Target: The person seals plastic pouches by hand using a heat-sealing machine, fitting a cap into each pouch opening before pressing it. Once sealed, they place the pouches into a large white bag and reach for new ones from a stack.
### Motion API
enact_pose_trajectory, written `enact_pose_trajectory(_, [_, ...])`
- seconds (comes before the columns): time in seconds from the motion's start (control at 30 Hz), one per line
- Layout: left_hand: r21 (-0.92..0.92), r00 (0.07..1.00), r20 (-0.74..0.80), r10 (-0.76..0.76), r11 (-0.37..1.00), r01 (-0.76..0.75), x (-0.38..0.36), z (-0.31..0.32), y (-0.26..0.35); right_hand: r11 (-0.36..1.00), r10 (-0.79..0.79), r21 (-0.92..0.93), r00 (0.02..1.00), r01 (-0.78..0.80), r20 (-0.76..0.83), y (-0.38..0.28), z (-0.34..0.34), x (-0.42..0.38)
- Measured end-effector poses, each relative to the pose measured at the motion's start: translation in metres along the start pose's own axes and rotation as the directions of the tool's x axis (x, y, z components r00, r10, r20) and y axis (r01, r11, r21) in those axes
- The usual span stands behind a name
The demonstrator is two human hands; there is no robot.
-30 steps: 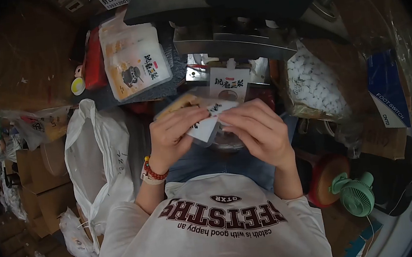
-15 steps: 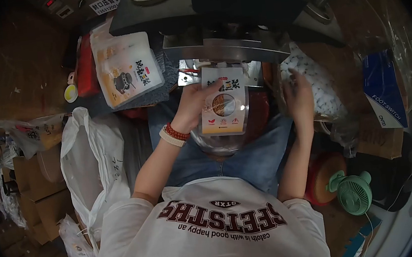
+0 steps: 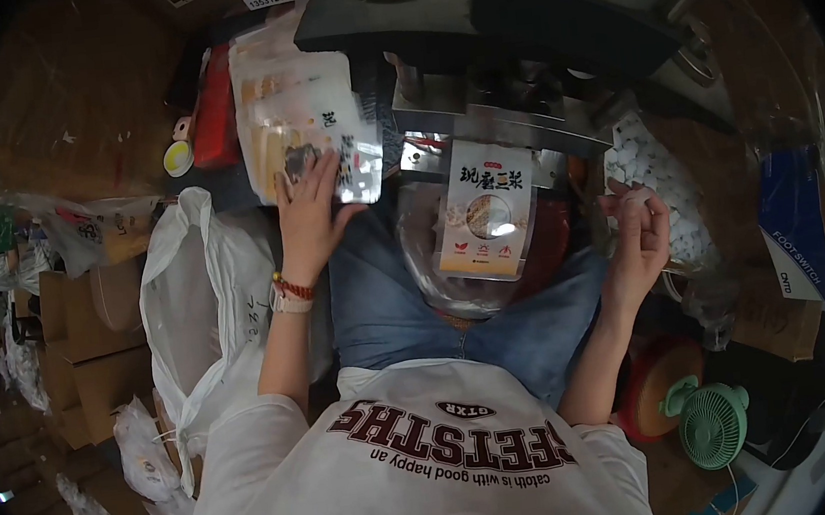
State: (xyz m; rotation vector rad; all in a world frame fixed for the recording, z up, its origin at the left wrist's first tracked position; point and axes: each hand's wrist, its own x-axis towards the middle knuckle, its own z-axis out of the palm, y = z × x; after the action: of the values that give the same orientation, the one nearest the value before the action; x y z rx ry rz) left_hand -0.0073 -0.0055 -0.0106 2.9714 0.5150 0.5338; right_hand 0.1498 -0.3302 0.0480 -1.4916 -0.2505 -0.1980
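My left hand lies with its fingers stretched over the top of a stack of printed plastic pouches, pressing on the uppermost one. A single printed pouch with a round clear window hangs at the metal front of a machine, touched by neither hand. My right hand is raised right of that pouch, its fingers curled in a pinch around a small white plastic piece. Close behind it is a bag of small white plastic pieces, too small to make out exactly.
A white woven sack stands open at my left. On my right are a blue foot switch box, a green fan and a red round stool. Cardboard boxes are stacked at far left.
My left hand has let go of the pouch at the machine and moved left onto the stack. My right hand has come away from the bag with a small white piece. The view has shifted slightly.
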Motion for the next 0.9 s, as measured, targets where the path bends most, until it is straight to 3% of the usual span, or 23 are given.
enact_pose_trajectory(0.03, [-0.066, 0.996, 0.006, 0.094, 0.993, -0.093, -0.008, -0.007, -0.002, 0.986, 0.004, 0.167, 0.99, -0.028, 0.141, -0.007, 0.005, -0.009])
enact_pose_trajectory(0.07, [-0.258, 0.997, -0.08, 0.015, 0.965, -0.035, -0.017, -0.01, 0.005, 0.944, -0.022, 0.322, 0.96, -0.073, 0.281, -0.015, 0.01, -0.017])
enact_pose_trajectory(0.1, [-0.261, 0.996, -0.086, 0.024, 0.964, -0.046, -0.018, -0.018, 0.015, 0.929, -0.061, 0.362, 0.931, -0.079, 0.361, -0.024, 0.019, -0.022])
enact_pose_trajectory(0.17, [-0.686, 0.98, 0.0, -0.2, 0.713, 0.146, -0.017, -0.036, 0.035, 0.922, -0.154, 0.388, 0.902, -0.016, 0.404, -0.041, 0.04, -0.036])
enact_pose_trajectory(0.2, [-0.687, 0.984, -0.094, -0.149, 0.725, 0.044, -0.015, -0.045, 0.048, 0.926, -0.165, 0.378, 0.908, 0.008, 0.384, -0.042, 0.05, -0.043])
enact_pose_trajectory(0.23, [-0.692, 0.985, -0.093, -0.144, 0.721, 0.041, -0.014, -0.051, 0.057, 0.954, -0.245, 0.267, 0.867, 0.136, 0.435, -0.038, 0.056, -0.044])
enact_pose_trajectory(0.27, [-0.701, 0.985, -0.162, -0.052, 0.709, -0.078, -0.014, -0.056, 0.065, 0.952, -0.306, 0.154, 0.814, 0.265, 0.493, -0.034, 0.061, -0.043])
enact_pose_trajectory(0.3, [-0.703, 0.972, -0.231, 0.039, 0.684, -0.194, -0.015, -0.059, 0.072, 0.966, -0.24, 0.053, 0.801, 0.253, 0.549, -0.035, 0.065, -0.046])
enact_pose_trajectory(0.37, [-0.67, 0.967, -0.232, 0.107, 0.703, -0.238, -0.015, -0.066, 0.085, 0.961, -0.272, 0.114, 0.788, 0.252, 0.552, -0.029, 0.067, -0.051])
enact_pose_trajectory(0.47, [-0.739, 0.969, -0.173, 0.178, 0.626, -0.247, -0.013, -0.073, 0.098, 0.934, -0.358, 0.222, 0.747, 0.28, 0.56, -0.032, 0.06, -0.045])
enact_pose_trajectory(0.53, [-0.87, 0.984, -0.06, 0.17, 0.474, -0.135, -0.012, -0.067, 0.105, 0.921, -0.39, 0.244, 0.734, 0.305, 0.555, -0.032, 0.055, -0.045])
enact_pose_trajectory(0.57, [-0.874, 0.982, -0.054, 0.18, 0.467, -0.134, -0.011, -0.059, 0.107, 0.961, -0.269, 0.105, 0.789, 0.254, 0.552, -0.029, 0.056, -0.045])
enact_pose_trajectory(0.6, [-0.926, 0.951, 0.275, 0.139, 0.305, 0.223, -0.01, -0.045, 0.108, 0.981, -0.146, -0.032, 0.834, 0.192, 0.532, -0.026, 0.056, -0.044])
enact_pose_trajectory(0.63, [-0.819, 0.804, 0.574, 0.156, 0.129, 0.559, -0.008, -0.031, 0.11, 0.935, -0.219, -0.16, 0.87, 0.317, 0.442, -0.018, 0.056, -0.041])
enact_pose_trajectory(0.7, [-0.816, 0.809, 0.578, 0.11, 0.104, 0.569, 0.001, -0.015, 0.124, 0.999, 0.043, -0.023, 0.967, -0.038, 0.252, -0.02, 0.042, -0.036])
enact_pose_trajectory(0.73, [-0.793, 0.792, 0.604, 0.086, -0.035, 0.608, 0.006, -0.014, 0.129, 1.0, 0.024, -0.003, 0.983, -0.024, 0.181, -0.032, 0.036, -0.026])
enact_pose_trajectory(0.77, [-0.754, 0.772, 0.632, 0.067, -0.174, 0.633, 0.012, -0.012, 0.132, 0.979, -0.07, -0.18, 0.985, 0.099, 0.157, -0.033, 0.021, -0.013])
enact_pose_trajectory(0.8, [-0.743, 0.775, 0.626, 0.081, -0.241, 0.625, 0.019, -0.007, 0.133, 0.912, -0.164, -0.354, 0.975, 0.208, 0.151, -0.031, 0.006, 0.0])
enact_pose_trajectory(0.83, [-0.737, 0.77, 0.633, 0.079, -0.242, 0.631, 0.026, -0.004, 0.133, 0.912, -0.155, -0.356, 0.976, 0.201, 0.153, -0.025, -0.001, 0.009])
enact_pose_trajectory(0.9, [-0.697, 0.742, 0.661, 0.111, -0.276, 0.662, 0.041, 0.001, 0.132, 0.525, -0.328, -0.763, 0.917, 0.376, 0.226, -0.008, -0.006, 0.033])
